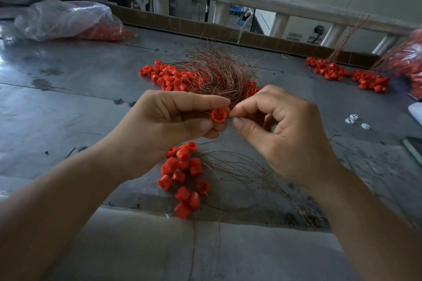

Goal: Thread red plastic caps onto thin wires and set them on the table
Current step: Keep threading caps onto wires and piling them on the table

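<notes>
Grey metal surface [68, 109], scuffed, fills most of the frame. Clear plastic bag [64, 19] at upper left holds a stock of red caps. A second bag of red parts [408, 64] sits at the right edge, blurred.

Copper wire tangle [217, 70] is at centre, just above the hands, a big supply. Loose red caps [169, 75] lie scattered touching its left side, plenty not yet threaded.

Done work, as I judge it:
- Threaded batch [338, 73] at upper right, with wires trailing up and away from it.
- Finished cluster [182, 173] at lower centre below the hands, about a dozen caps with thin wires fanning out to the right.

Left hand [164, 125] is at centre; its fingers [201, 100] and thumb pinch one red cap [218, 114], held above the surface with the open end facing the camera.

Right hand [285, 130] is just beside it; thumb and forefinger are pressed together at the cap's right edge and the other fingers curl in. It looks like a wire-end pinch, but the wire is too thin to confirm.

Small white clips [356, 121] at right, not involved.

Progress call: mid-task, one cap being threaded now. Two batches are laid down; the large wire and cap supply means most of the work remains.
</notes>
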Demonstrator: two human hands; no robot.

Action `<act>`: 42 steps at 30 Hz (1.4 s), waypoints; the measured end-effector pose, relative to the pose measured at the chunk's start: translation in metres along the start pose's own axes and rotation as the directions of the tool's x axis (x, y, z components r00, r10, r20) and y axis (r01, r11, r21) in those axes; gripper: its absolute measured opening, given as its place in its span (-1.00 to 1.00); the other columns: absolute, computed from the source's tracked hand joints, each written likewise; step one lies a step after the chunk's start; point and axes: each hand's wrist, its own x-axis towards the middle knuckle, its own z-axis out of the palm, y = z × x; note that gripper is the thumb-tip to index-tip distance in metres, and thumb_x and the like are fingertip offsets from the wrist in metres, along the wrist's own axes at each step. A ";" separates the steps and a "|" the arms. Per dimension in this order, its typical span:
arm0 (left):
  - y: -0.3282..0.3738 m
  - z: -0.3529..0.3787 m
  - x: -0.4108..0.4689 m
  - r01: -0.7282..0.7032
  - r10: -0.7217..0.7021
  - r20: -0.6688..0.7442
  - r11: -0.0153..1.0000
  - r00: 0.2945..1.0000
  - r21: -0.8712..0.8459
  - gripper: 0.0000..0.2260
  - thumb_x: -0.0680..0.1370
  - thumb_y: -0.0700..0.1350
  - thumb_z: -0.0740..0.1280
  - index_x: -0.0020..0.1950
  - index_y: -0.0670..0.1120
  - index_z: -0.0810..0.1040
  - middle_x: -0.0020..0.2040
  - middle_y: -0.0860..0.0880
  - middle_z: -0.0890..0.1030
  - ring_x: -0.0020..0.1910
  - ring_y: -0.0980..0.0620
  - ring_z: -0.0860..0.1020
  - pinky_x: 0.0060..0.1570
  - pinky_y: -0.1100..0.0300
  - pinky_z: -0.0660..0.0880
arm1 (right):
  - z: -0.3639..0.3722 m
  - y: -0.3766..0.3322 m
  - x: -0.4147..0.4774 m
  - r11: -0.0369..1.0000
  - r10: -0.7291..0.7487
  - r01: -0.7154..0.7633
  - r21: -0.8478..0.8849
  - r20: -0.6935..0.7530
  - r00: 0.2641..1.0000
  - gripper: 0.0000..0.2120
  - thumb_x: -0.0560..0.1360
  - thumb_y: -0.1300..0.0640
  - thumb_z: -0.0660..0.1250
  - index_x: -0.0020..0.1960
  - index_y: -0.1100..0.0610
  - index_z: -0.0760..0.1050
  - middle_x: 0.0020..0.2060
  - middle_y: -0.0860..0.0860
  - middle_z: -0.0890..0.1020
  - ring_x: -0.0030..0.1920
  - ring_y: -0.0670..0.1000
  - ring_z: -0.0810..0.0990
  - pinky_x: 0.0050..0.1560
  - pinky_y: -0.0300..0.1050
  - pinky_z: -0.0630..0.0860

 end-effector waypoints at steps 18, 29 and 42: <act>0.005 0.000 0.000 0.049 -0.052 -0.013 0.978 0.999 -0.201 -0.75 0.22 -0.23 0.38 -0.15 -0.09 0.70 -0.19 -0.06 0.69 -0.23 0.09 0.65 -0.25 0.33 0.55 | -0.003 -0.004 0.001 0.950 0.145 -0.146 0.276 0.024 0.989 -0.80 0.34 0.25 0.34 -0.17 -0.04 0.44 -0.38 -0.10 0.55 -0.34 -0.06 0.52 -0.34 -0.24 0.47; 0.008 0.002 -0.001 0.103 -0.108 -0.001 0.951 0.994 -0.291 -0.78 0.23 -0.24 0.35 -0.18 -0.12 0.69 -0.23 -0.08 0.68 -0.26 0.08 0.66 -0.29 0.33 0.56 | -0.002 0.000 0.001 0.926 0.190 -0.220 0.308 0.126 0.974 -0.83 0.35 0.15 0.46 -0.26 0.03 0.45 -0.42 -0.02 0.57 -0.40 -0.08 0.52 -0.40 -0.18 0.49; 0.011 -0.003 -0.001 0.108 -0.135 -0.050 0.923 0.990 -0.369 -0.77 0.22 -0.23 0.36 -0.18 -0.07 0.70 -0.23 -0.06 0.69 -0.26 0.12 0.65 -0.27 0.36 0.55 | -0.022 0.067 0.007 0.844 0.485 -0.499 -0.198 -0.117 0.867 -0.81 0.45 0.11 0.37 -0.32 -0.01 0.48 -0.37 -0.06 0.60 -0.34 -0.09 0.52 -0.26 -0.25 0.41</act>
